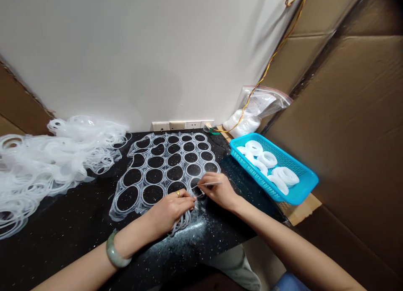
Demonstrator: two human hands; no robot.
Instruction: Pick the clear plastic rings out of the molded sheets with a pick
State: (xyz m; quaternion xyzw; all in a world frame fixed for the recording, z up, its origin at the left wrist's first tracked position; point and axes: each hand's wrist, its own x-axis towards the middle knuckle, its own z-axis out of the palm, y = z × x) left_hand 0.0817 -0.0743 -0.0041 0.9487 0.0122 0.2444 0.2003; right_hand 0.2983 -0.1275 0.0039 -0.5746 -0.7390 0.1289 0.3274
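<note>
A translucent moulded sheet of rings lies flat on the black speckled table. My left hand rests on the sheet's near right corner, fingers curled and pinching the sheet's edge there. A loose bundle of clear rings hangs under that hand. My right hand is closed on a thin metal pick, whose tip points left into a ring at the sheet's near right corner. The two hands nearly touch.
A heap of cut-out sheet scrap covers the table's left side. A blue basket with white ring stacks sits at the right. Behind it lie a clear zip bag, a yellow cable and a wall socket strip. Cardboard panels stand right.
</note>
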